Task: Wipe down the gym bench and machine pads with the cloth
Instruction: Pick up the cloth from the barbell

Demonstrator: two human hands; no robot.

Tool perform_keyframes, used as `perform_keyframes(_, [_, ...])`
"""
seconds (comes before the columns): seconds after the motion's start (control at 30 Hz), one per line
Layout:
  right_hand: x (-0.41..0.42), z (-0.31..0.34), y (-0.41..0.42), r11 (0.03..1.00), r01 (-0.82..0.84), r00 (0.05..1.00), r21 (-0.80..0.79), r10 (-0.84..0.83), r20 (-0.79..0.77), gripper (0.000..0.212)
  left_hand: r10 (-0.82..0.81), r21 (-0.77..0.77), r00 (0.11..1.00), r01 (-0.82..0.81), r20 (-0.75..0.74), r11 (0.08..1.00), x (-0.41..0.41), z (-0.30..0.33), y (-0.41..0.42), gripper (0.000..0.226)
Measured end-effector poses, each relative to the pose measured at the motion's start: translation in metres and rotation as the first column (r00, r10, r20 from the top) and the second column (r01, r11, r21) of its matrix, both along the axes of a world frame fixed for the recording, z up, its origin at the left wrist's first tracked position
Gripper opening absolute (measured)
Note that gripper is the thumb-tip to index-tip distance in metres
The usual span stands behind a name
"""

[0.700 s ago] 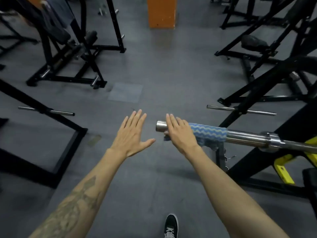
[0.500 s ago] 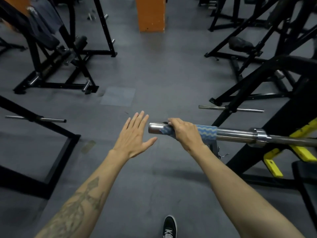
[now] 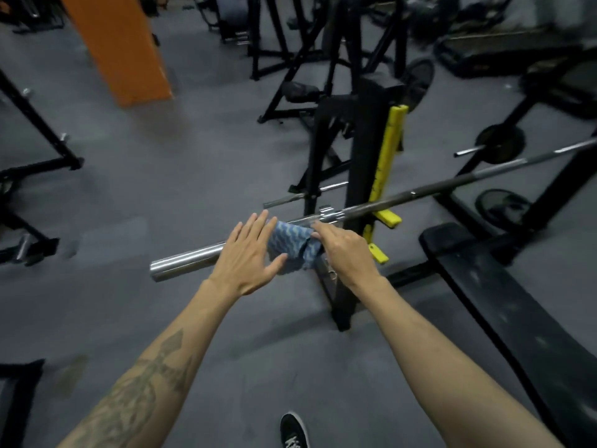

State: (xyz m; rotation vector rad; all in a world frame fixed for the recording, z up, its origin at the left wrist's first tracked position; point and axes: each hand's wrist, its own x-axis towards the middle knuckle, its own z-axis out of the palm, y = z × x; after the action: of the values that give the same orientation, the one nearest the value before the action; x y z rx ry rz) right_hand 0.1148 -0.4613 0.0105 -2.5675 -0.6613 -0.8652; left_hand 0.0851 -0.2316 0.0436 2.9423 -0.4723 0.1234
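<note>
Nearest the camera, a black shoe (image 3: 294, 430) stands on the grey floor (image 3: 161, 189), below both forearms. Above it, at the grip: right hand (image 3: 347, 250) curls over the cloth (image 3: 292, 245), clamping it round the bar (image 3: 187, 258); left hand (image 3: 250, 257) lies flat with fingers straight and apart, thumb touching the cloth's near edge, palm over the bar just left of the grip. Change from half a second ago: the cloth then sat at the bar's tip; it now sits inward beside the collar (image 3: 329, 213), with bare chrome sleeve left of the grip. The left hand, then hovering clear, has closed in on the bar. Judgement: one wipe stroke along the sleeve looks done; the bar is being cleaned, not the pads. Right of the grip, the bench (image 3: 504, 302) lies dark and untouched by the cloth, so the task's main surfaces remain. Just beyond the grip, a black upright (image 3: 365, 150) with a yellow strip (image 3: 389, 150) carries the bar. Farther off, an orange pillar (image 3: 119, 46) and blurred machine frames.
</note>
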Motion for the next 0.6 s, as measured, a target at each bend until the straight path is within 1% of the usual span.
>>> perform_keyframes(0.1, [-0.019,0.003,-0.063,0.993,0.116,0.993,0.022,-0.116,-0.015,0.033,-0.116,0.002,0.993,0.116,0.002,0.993,0.005,0.003,-0.06,0.089])
perform_keyframes(0.17, [-0.034,0.006,-0.107,0.979,0.202,0.979,0.016,-0.202,0.007,0.033,-0.195,0.002,0.981,0.195,0.0,0.981,0.008,0.002,-0.102,0.089])
perform_keyframes(0.27, [-0.06,0.002,-0.176,0.93,0.367,0.929,-0.018,-0.366,0.058,0.032,-0.311,-0.002,0.95,0.311,-0.012,0.951,0.011,-0.003,-0.173,0.091])
perform_keyframes(0.33, [-0.079,-0.004,-0.221,0.888,0.459,0.888,-0.018,-0.458,0.036,0.034,-0.391,-0.016,0.92,0.391,-0.021,0.92,0.014,-0.007,-0.224,0.092])
perform_keyframes(0.43, [-0.108,-0.012,-0.283,0.834,0.552,0.834,0.013,-0.552,-0.016,0.033,-0.522,0.011,0.852,0.523,-0.041,0.852,0.015,-0.015,-0.302,0.092])
perform_keyframes(0.5, [-0.127,-0.013,-0.32,0.789,0.615,0.788,0.024,-0.612,-0.071,0.03,-0.606,0.003,0.793,0.607,-0.06,0.794,0.016,-0.02,-0.353,0.092])
perform_keyframes(0.6, [-0.154,-0.018,-0.372,0.678,0.733,0.665,-0.048,-0.73,-0.155,0.03,-0.715,-0.018,0.693,0.717,-0.091,0.697,0.018,-0.03,-0.428,0.094])
